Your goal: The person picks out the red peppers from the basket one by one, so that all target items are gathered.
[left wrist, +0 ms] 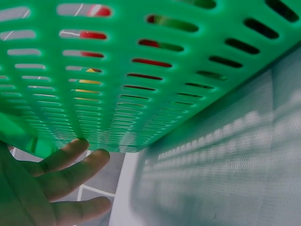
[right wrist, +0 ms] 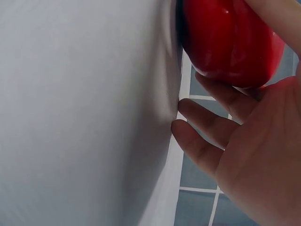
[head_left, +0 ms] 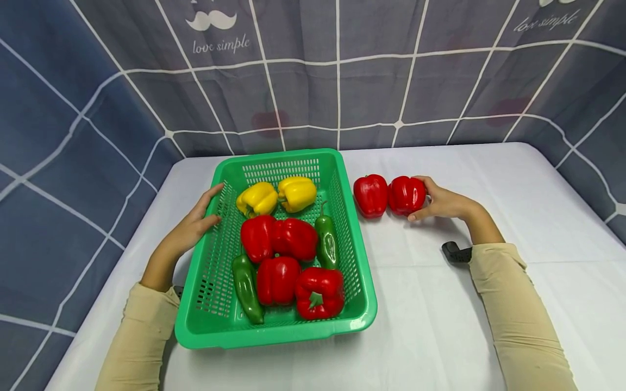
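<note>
A green basket [head_left: 359, 260] holds red and yellow bell peppers and two long green peppers. On its left rim rests my left hand [head_left: 195, 220], thumb and index finger over the edge; the left wrist view shows other fingers [left wrist: 70, 179] stretched out by the slotted outer wall. To the right of the basket, my right hand [head_left: 442, 201] holds a red bell pepper [head_left: 407, 195] between thumb and fingers. That pepper sits on the white cloth against another red bell pepper [head_left: 370, 195]. In the right wrist view, the remaining fingers spread below the held pepper [right wrist: 230, 42].
White cloth [head_left: 489, 304] covers the table. Grey-blue checked curtains [head_left: 303, 98] hang along the back and both sides. Inside the basket, two yellow bell peppers [head_left: 297, 194] lie at the back, several red ones [head_left: 279, 279] toward the front. A black wrist mount [head_left: 456, 252] is at my right sleeve.
</note>
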### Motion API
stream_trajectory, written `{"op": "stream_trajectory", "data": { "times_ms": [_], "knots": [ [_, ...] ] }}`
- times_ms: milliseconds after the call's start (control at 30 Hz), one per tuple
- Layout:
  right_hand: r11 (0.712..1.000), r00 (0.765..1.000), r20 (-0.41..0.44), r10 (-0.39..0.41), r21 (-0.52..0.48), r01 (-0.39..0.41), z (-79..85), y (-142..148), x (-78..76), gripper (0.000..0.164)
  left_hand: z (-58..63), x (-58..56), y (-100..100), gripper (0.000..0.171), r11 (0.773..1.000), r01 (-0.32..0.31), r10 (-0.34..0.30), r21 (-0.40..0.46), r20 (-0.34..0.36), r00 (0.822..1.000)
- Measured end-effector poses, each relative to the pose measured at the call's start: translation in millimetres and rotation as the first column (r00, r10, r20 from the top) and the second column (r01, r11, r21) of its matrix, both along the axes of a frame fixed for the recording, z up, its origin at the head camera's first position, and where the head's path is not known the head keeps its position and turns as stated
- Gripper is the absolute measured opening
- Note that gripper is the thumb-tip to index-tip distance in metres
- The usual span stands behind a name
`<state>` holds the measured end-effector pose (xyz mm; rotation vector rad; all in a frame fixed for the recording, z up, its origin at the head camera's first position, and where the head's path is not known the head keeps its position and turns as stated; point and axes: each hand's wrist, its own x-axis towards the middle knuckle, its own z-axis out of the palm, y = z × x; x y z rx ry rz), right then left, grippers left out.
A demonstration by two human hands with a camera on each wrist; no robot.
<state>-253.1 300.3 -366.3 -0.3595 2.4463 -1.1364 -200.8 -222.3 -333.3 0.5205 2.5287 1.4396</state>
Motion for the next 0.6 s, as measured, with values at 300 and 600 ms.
{"op": "stream_trajectory", "data": {
  "times_ms": [300, 600],
  "knots": [
    [1.000, 1.000, -0.023, -0.001, 0.008, 0.001, -0.6, -2.2, -1.1, 0.092, 0.2, 0.5, 0.0, 0.073, 1.000, 0.001, -0.001, 0.010, 0.001, 1.000],
    [0.999, 1.000, -0.020, -0.002, 0.042, 0.003, 1.3, -2.4, -0.2, 0.096, 0.2, 0.7, 0.6, 0.073, 1.000, 0.003, -0.003, 0.011, -0.003, 1.000]
  ]
}}
